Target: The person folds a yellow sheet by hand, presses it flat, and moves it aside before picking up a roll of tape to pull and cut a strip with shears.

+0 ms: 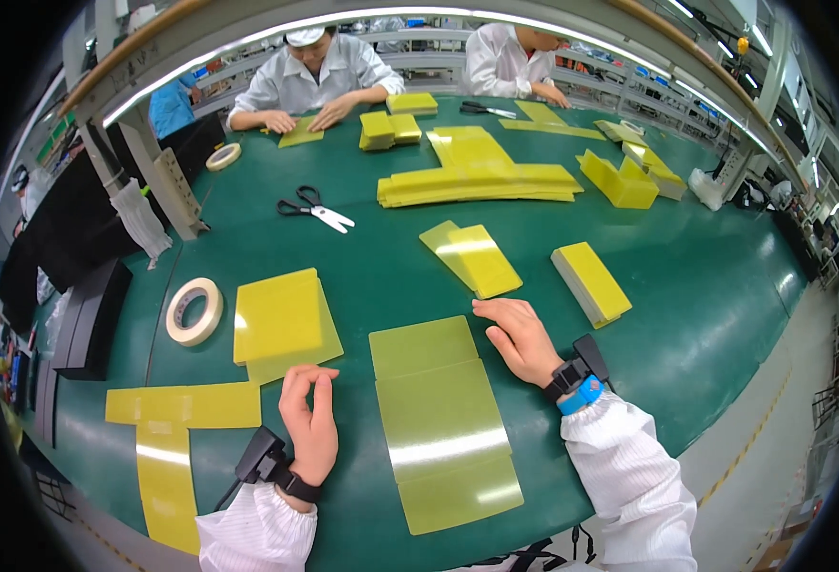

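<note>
"While we have only the head view, what are the two hands doing?"

"Neither grips anything that I can see. The left hand (pixel 310 424) is loosely bent, thumb beside the fingers, between the T-shaped yellow sheet (pixel 167 410) and the three-panel yellow sheet (pixel 443 419). The right hand (pixel 521 343) is open, fingers slightly curved, its tips right by the lower end of the overlapping yellow cards (pixel 477 259)."

"And the three-panel yellow sheet, why there?"

"It lies flat on the green table (pixel 362 286) between the forearms, probably so that each hand can get at one long side. Its panels run in line away from the person. The seams are faint, so it may be three pieces or one creased piece."

"Why is the rest spread outward?"

"Perhaps to leave the middle free: the yellow stack (pixel 276 319) and the near tape roll (pixel 212 326) sit to the left, the thick yellow block (pixel 593 281) to the right."

"Count them for me."

"Two hands; one sheet of three panels; one T-shape in the near left; one stack; two cards, or thin piles, overlapping; one block. Scissors, two: the near pair (pixel 327 215) and the far pair (pixel 486 110). Tape, at least two rolls, with the far tape roll (pixel 213 161) smaller in view. Across the table, two white-coated co-workers (pixel 315 76)."
</note>
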Demonstrator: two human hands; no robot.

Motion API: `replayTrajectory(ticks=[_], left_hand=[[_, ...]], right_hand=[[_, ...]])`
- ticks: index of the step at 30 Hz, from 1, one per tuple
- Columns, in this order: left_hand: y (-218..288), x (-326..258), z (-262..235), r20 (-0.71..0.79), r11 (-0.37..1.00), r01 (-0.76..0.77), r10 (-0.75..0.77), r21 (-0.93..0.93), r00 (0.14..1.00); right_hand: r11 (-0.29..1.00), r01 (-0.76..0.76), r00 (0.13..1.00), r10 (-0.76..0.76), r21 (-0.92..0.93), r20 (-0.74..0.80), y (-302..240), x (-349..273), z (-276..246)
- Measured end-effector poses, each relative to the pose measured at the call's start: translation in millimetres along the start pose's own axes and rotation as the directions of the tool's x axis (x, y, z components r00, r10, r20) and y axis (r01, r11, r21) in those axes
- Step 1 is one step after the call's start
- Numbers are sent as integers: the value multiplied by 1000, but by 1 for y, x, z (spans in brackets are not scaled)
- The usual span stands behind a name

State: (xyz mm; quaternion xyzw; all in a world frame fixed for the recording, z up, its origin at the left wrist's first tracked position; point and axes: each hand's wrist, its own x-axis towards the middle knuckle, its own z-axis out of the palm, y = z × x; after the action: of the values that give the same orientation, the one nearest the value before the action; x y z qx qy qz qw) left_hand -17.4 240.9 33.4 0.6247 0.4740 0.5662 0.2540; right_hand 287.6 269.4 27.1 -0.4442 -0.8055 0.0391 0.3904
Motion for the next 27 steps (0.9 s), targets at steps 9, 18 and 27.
replayTrajectory(ticks=[9, 18, 27], left_hand=[[111, -93, -70, 484, 985, 53, 34, -164, 874], [207, -157, -113, 183, 382, -219, 776, -898, 604], [223, -178, -112, 172, 383, -199, 741, -902, 650]], right_hand=[[983, -137, 967, 159, 118, -198, -5, -10, 0], [943, -205, 958, 248, 262, -141, 13, -18, 2], [935, -199, 972, 227, 295, -64, 7, -18, 2]])
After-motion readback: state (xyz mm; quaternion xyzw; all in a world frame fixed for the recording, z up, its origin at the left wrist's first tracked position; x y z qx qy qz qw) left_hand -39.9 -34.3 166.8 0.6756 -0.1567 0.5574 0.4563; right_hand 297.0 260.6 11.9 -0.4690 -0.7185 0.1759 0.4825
